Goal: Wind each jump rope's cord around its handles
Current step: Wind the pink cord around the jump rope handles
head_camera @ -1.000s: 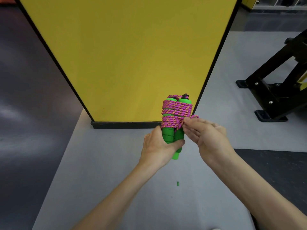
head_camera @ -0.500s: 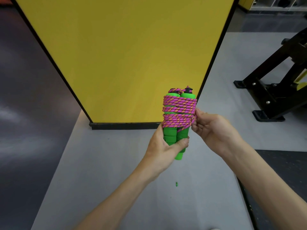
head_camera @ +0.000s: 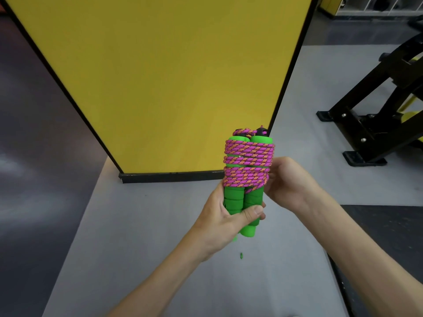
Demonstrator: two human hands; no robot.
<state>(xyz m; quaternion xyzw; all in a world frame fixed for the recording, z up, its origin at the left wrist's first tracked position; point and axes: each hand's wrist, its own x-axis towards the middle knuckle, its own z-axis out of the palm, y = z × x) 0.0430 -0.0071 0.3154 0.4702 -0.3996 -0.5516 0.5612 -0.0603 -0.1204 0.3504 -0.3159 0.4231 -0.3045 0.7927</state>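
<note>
Two green foam handles (head_camera: 242,202) stand upright side by side, held in front of me. A pink and orange braided cord (head_camera: 248,163) is wound in many turns round their upper half, and a short loop of it hangs below the lowest turn. My left hand (head_camera: 225,219) grips the lower part of the handles, thumb across the front. My right hand (head_camera: 288,183) is at the right side of the coil, its fingers curled behind the wound cord; the fingertips are hidden by the bundle.
A tall yellow panel with a black frame (head_camera: 171,175) stands on the grey floor just ahead. A black metal gym frame (head_camera: 370,124) is on the floor at the right. A tiny green scrap (head_camera: 241,255) lies on the floor below my hands.
My right hand has moved from the front of the coil round to its right side and behind. The bundle has risen a little and come nearer to me.
</note>
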